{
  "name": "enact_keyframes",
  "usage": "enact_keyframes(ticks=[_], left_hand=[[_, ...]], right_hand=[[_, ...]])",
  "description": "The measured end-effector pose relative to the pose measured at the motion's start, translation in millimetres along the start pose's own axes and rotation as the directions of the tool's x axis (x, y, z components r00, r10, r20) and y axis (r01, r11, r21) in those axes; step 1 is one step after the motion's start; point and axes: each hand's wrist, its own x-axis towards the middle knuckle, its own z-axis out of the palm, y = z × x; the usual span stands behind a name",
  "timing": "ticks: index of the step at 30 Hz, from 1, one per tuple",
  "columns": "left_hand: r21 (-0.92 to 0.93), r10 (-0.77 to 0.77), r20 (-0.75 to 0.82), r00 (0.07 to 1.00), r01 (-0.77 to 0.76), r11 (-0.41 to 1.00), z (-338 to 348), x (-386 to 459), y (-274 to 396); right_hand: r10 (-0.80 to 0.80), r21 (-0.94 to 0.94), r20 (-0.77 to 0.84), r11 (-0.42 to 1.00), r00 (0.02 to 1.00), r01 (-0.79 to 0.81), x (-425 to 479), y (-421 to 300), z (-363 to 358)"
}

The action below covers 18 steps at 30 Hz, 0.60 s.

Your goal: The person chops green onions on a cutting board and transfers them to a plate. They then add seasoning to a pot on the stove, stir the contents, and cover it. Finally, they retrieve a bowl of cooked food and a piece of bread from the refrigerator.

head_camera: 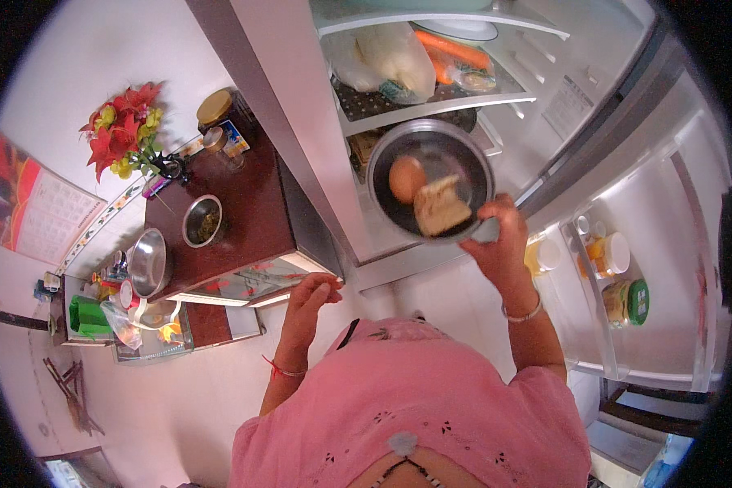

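Note:
My right hand [505,235] grips the near right edge of a round metal bowl [379,201], thumb and fingers pinching its side. Inside the bowl lie a brown egg [407,179] and a pale tan chunk of food [442,210], slightly blurred, whose kind I cannot tell. The bowl is held up at the front of an open refrigerator, just below a shelf edge [439,111]. My left hand [312,299] hangs by the front corner of a dark red cabinet top [250,207]. Its fingers are curled together, with nothing visible in them.
On the fridge shelf sit a bagged pale vegetable [390,58] and carrots [457,52]. The fridge door [665,244], swung out at right, carries several jars [628,302]. Cabinet items include a small metal bowl [202,221], a larger steel bowl [147,262] and a flower vase [172,168].

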Motion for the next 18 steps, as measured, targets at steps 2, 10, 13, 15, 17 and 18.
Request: enact_keyframes(ticks=[2,10,13,15,17,18], left_hand=[[-0.015,0.054,0.114,0.992,-0.053,0.998,13,-2,14],[-0.039,0.019,0.242,0.970,-0.010,0.999,23,-13,29],[-0.035,-0.013,0.124,0.992,0.017,0.999,20,-23,29],[-0.088,-0.038,0.047,0.998,0.042,0.995,13,-31,24],[-0.189,-0.054,0.004,0.999,0.053,0.980,3,-37,18],[-0.244,-0.060,-0.037,0.998,0.049,0.968,1,-41,19]], right_hand=[[0.016,0.018,0.079,1.000,0.997,-0.017,-26,-11,-3],[0.104,0.143,0.398,0.975,0.911,-0.173,-81,-48,9],[0.053,0.224,0.405,0.962,0.913,-0.156,-98,-48,30],[0.017,0.259,0.428,0.956,0.904,-0.140,-103,-48,45],[0.006,0.276,0.452,0.950,0.892,-0.146,-102,-54,58],[-0.011,0.271,0.522,0.950,0.853,-0.153,-99,-54,63]])
